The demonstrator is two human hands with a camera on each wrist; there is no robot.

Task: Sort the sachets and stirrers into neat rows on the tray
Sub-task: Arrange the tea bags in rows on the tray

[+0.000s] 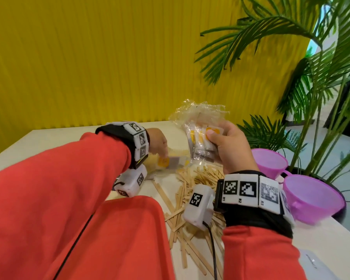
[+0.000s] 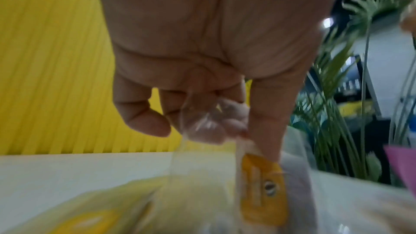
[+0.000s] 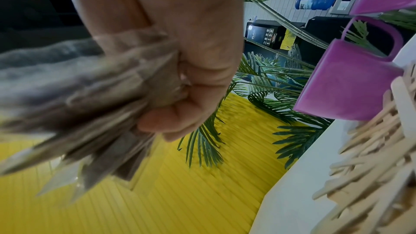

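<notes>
Both hands busy with sachets, stirrers lying in a heap on the table

The right hand [image 1: 228,146] is gripping a bunch of sachets [image 1: 202,142] wrapped in a clear plastic bag [image 1: 196,112], thumb pressing on the front one and fingers curling round the back, all of it held up above the table [image 1: 49,138]. The left hand [image 1: 158,142] is reaching down by the far edge, thumb and fingertips pinching clear film and the top of a yellow-and-white sachet [image 2: 261,189] that's blurry but sitting low near the tabletop. The wooden stirrers [image 1: 192,190] are lying in a loose jumbled pile between the two wrists. Two purple cups [image 1: 309,190] are standing just right of the pile, next to a potted palm [image 1: 291,63].
</notes>
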